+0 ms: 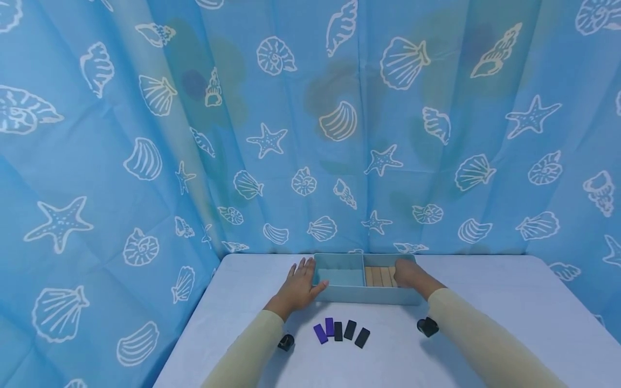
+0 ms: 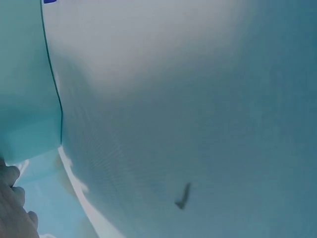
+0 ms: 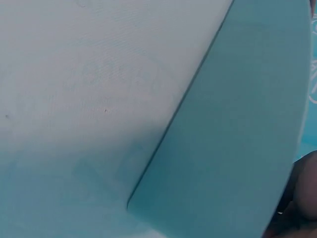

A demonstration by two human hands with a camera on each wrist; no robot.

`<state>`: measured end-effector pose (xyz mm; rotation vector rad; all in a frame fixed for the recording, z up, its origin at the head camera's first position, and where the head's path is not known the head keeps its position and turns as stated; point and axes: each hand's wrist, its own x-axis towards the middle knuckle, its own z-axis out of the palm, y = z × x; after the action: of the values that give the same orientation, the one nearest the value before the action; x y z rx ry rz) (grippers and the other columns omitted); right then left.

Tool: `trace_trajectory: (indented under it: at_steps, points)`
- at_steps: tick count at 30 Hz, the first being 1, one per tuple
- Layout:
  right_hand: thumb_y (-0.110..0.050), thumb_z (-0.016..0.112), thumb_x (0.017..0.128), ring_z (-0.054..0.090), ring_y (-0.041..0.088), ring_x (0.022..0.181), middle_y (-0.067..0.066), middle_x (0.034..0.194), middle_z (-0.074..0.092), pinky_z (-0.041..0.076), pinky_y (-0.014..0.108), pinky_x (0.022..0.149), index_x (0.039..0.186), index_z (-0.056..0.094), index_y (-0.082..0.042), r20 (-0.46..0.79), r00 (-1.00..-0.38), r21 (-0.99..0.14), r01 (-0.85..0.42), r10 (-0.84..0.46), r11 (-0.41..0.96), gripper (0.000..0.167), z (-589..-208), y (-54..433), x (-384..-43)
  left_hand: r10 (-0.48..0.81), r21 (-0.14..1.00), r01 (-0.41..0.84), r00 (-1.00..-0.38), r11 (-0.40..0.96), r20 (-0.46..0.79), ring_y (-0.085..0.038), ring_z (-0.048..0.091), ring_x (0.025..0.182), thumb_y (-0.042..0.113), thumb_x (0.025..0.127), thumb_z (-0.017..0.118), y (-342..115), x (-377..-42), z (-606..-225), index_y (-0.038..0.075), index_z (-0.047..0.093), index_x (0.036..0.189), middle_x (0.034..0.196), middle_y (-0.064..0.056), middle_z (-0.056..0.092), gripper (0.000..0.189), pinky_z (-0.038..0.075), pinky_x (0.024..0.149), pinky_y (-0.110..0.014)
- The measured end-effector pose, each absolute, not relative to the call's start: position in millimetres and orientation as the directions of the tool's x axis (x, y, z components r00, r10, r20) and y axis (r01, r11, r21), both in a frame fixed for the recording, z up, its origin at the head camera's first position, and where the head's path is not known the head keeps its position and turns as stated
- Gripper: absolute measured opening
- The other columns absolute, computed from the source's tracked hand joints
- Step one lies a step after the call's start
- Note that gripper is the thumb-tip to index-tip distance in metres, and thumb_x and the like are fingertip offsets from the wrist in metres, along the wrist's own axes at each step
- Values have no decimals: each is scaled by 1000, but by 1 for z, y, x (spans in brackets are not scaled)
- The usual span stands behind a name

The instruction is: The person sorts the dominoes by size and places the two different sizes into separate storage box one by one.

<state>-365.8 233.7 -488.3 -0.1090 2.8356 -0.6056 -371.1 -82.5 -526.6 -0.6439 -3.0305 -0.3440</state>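
Note:
A blue-green two-compartment box [image 1: 368,295] stands near the table's far edge. My left hand [image 1: 297,288] rests against its left end, fingers straight and thumb over the front rim. Several light wooden blocks [image 1: 380,276] lie side by side in the right compartment. My right hand [image 1: 412,276] reaches into that compartment at its right end, beside the blocks; its fingertips are hidden. In the right wrist view, a dark shape [image 3: 292,184] shows by the fingers behind the box wall, too unclear to name.
On the white table [image 1: 233,302], in front of the box, lie two purple blocks [image 1: 321,333] and several black blocks [image 1: 362,338]. A shell-patterned blue curtain [image 1: 310,134] hangs behind the table and along its left side.

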Motion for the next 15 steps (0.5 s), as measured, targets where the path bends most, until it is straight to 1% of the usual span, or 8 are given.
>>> trace_trajectory:
  at_steps: [2,4,6,7,8,11,13,15]
  points:
    - [3,45,94,56,23,71,12,81,55,49,32,61,105,55,11,-193,-972,-424,-40,-134,905,17,-484,237,-363,400,225,404,-914,887,66,-31,10,147,61,99,33,-82,-371,-526,3,16,155,160,-12,18,82,8,116,-50]
    - [4,46,92,60,29,82,18,92,60,53,37,70,113,54,13,-156,-976,-424,-71,-150,903,24,-482,242,-360,398,231,400,-916,887,59,-30,9,147,61,99,33,-82,-371,-528,4,15,155,160,-12,17,83,9,116,-50]
    - [6,47,90,61,38,96,24,105,61,53,43,79,120,52,15,-99,-981,-423,-113,-170,899,31,-481,250,-357,395,244,397,-917,885,57,-30,9,147,62,98,33,-81,-371,-531,4,14,155,160,-12,17,83,9,117,-49]
    - [7,47,90,59,41,103,26,111,60,52,46,84,125,49,16,-66,-982,-419,-132,-175,898,37,-480,254,-355,395,256,396,-917,882,58,-30,8,147,62,98,33,-81,-371,-532,4,14,155,160,-12,17,83,9,117,-49]
    - [6,47,89,56,44,109,29,116,59,51,49,87,127,49,16,-38,-984,-416,-141,-172,898,39,-480,258,-354,394,266,396,-917,879,60,-30,8,147,62,98,33,-81,-371,-533,4,14,155,160,-12,17,83,9,117,-49]
    - [3,47,92,50,47,119,31,126,54,45,54,95,135,40,17,46,-986,-442,-163,-159,882,46,-480,267,-350,389,312,389,-919,867,64,-30,9,147,62,98,36,-82,-372,-533,5,14,156,160,-13,18,84,9,116,-49]
    - [-4,48,96,46,47,123,30,130,53,41,56,99,139,35,16,78,-986,-451,-167,-147,877,50,-480,271,-347,382,342,382,-922,859,68,-30,10,147,61,97,38,-82,-373,-532,6,15,156,159,-13,19,84,11,116,-49]
    - [-14,52,99,41,47,127,30,133,50,36,57,103,142,33,14,92,-985,-450,-171,-144,877,55,-480,275,-345,375,373,373,-924,849,70,-29,12,146,61,97,40,-82,-374,-531,7,15,156,159,-13,20,84,13,116,-48]
